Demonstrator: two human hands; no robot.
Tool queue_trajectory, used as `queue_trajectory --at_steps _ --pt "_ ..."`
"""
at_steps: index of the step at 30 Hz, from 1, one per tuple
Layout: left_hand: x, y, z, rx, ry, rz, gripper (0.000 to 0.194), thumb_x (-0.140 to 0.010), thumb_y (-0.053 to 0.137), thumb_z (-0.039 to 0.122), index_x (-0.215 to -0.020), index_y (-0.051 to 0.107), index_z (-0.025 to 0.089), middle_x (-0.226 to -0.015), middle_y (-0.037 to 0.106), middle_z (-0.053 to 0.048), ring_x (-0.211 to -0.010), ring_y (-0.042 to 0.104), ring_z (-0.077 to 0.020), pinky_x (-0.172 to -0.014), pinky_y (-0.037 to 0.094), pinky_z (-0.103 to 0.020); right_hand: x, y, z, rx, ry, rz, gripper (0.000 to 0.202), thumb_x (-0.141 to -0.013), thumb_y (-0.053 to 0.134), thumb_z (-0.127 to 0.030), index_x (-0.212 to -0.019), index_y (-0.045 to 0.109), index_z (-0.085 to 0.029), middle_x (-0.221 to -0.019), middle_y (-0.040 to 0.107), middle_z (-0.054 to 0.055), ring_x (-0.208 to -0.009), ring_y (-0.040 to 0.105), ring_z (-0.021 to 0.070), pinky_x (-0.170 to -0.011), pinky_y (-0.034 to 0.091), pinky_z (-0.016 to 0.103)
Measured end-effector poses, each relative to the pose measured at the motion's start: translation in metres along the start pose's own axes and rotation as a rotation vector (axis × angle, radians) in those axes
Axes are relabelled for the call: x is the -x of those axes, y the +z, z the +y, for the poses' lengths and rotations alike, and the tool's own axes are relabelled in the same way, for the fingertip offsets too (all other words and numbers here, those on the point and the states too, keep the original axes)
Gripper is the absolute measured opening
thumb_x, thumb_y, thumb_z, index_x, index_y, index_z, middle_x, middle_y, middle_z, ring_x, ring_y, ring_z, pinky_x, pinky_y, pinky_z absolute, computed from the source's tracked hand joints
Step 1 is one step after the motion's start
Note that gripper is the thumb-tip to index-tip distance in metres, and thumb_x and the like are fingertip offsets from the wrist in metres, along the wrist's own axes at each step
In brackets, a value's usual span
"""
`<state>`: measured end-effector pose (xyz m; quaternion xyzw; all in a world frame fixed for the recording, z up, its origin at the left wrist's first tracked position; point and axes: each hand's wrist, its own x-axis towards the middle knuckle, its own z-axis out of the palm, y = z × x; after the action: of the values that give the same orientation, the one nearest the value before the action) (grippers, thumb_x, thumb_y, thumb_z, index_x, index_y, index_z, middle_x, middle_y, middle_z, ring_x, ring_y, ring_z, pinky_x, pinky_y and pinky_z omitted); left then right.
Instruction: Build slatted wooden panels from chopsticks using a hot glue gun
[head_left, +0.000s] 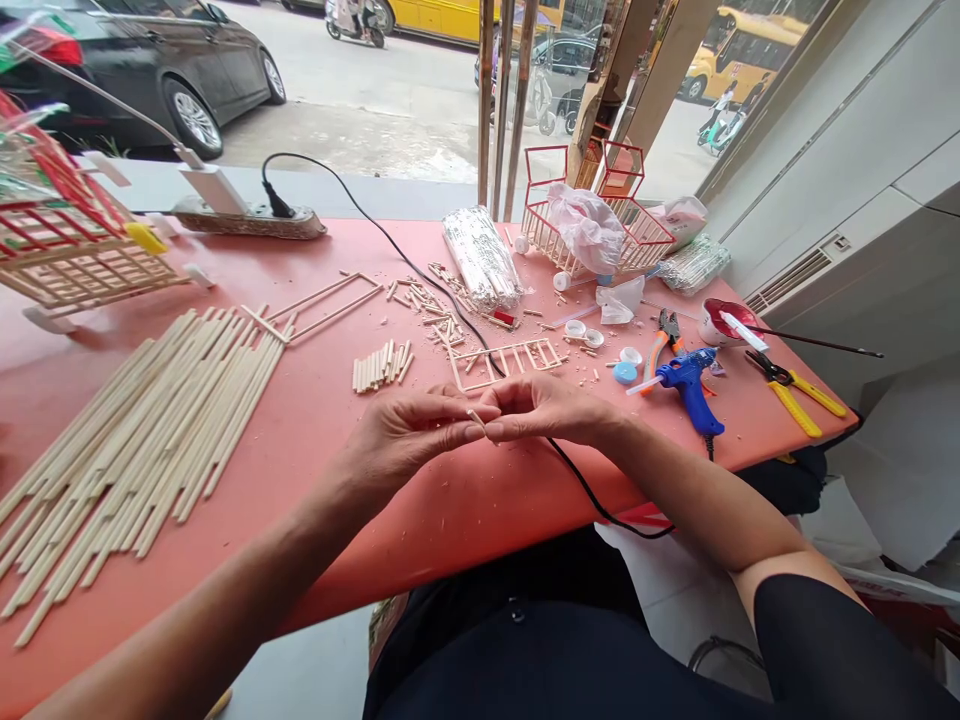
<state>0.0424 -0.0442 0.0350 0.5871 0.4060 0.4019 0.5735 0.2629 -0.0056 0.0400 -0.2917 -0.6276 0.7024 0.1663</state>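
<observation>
My left hand and my right hand meet above the front edge of the red table. Between their fingertips they pinch a short wooden stick, which is tilted. Just behind my hands lies a small ladder-like wooden frame, partly hidden by my fingers. A group of short cut sticks sits behind my left hand. Many long wooden sticks are spread out at the left.
At the right are a blue glue gun, yellow-handled pliers and orange-handled pliers. A black cable crosses the table. Farther back stand a foil pack, a red-and-wood cart model and a power strip.
</observation>
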Motion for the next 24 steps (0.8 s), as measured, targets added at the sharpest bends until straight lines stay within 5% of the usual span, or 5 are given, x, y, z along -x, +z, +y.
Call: queue_trajectory --at_steps 6,11,17,21,24 --pt "-0.005 -0.008 -0.002 0.074 -0.029 0.091 0.042 -0.068 0.096 0.040 -0.104 0.085 0.022 -0.083 0.078 -0.006 -0.078 0.072 -0.0198 -0.072 0.060 -0.031 0.005 -0.003 -0.005 0.027 -0.173 0.117 0.031 -0.089 0.082 -0.043 -0.088 0.066 -0.017 -0.083 0.061 -0.002 -0.078 0.053 0.0115 -0.076 0.043 0.025" --pt "-0.019 -0.031 -0.003 -0.250 -0.081 0.313 0.029 -0.071 0.086 0.039 -0.092 0.082 0.019 -0.084 0.079 -0.006 -0.072 0.069 -0.0187 -0.064 0.056 -0.028 0.007 -0.016 -0.006 0.055 -0.249 0.337 0.037 -0.084 0.085 -0.050 -0.086 0.064 -0.019 -0.082 0.058 -0.002 -0.077 0.051 0.0122 -0.075 0.043 0.026" --pt "-0.045 -0.038 0.004 -0.548 -0.180 0.157 0.028 -0.073 0.074 0.045 -0.083 0.082 0.021 -0.057 0.067 0.000 -0.053 0.061 -0.0169 -0.049 0.046 -0.024 0.010 -0.037 -0.008 0.062 -0.305 0.650 0.047 -0.074 0.088 -0.058 -0.086 0.064 -0.020 -0.082 0.059 -0.002 -0.079 0.052 0.0130 -0.077 0.044 0.028" --pt "-0.059 -0.033 0.011 -0.511 -0.327 0.033 0.019 -0.076 0.072 0.038 -0.068 0.072 0.020 -0.050 0.059 0.001 -0.041 0.052 -0.0128 -0.038 0.034 -0.021 0.013 -0.057 -0.002 0.168 -0.278 0.841 0.047 -0.068 0.091 -0.056 -0.084 0.068 -0.019 -0.082 0.063 0.000 -0.080 0.055 0.0145 -0.079 0.046 0.030" --pt "-0.068 -0.033 0.010 -0.373 -0.363 0.007 0.024 -0.078 0.073 0.034 -0.062 0.068 0.018 -0.050 0.060 -0.002 -0.044 0.056 -0.0121 -0.041 0.040 -0.020 0.012 -0.066 0.006 0.181 -0.225 0.868 0.044 -0.067 0.091 -0.053 -0.082 0.067 -0.018 -0.080 0.064 0.000 -0.078 0.057 0.0151 -0.076 0.047 0.030"
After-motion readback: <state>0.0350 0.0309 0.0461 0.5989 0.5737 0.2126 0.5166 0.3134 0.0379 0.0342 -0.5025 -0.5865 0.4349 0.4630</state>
